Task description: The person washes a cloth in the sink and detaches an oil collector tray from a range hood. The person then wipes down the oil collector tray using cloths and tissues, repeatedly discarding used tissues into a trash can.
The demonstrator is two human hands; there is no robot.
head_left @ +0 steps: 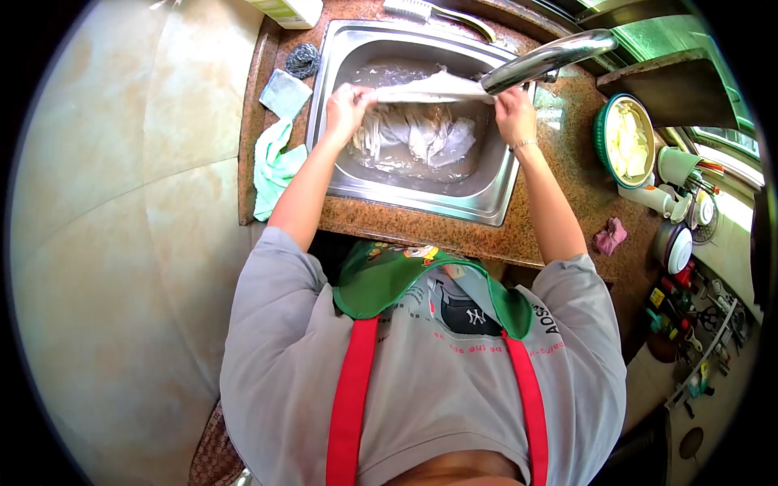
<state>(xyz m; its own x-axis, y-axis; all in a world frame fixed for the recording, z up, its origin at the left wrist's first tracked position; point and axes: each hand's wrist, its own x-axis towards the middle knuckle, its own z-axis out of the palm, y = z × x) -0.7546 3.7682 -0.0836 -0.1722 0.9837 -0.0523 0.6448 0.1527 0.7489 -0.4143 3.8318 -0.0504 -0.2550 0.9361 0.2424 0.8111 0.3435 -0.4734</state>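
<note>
A white cloth is stretched across the sink, held up between my two hands. My left hand is closed on its left end, near the sink's left rim. At the right end, my right hand grips the cloth beside the faucet. Part of the cloth, or another wet white cloth, hangs or lies below in soapy water; I cannot tell whether they are one piece. The stainless steel sink surrounds it all. The curved faucet reaches over the cloth's right end.
Left of the sink lie a dark scouring pad, a grey-blue sponge and a mint-green cloth. Behind it is a scrub brush. A green-rimmed bowl of pale slices and a pink cloth are on the right counter.
</note>
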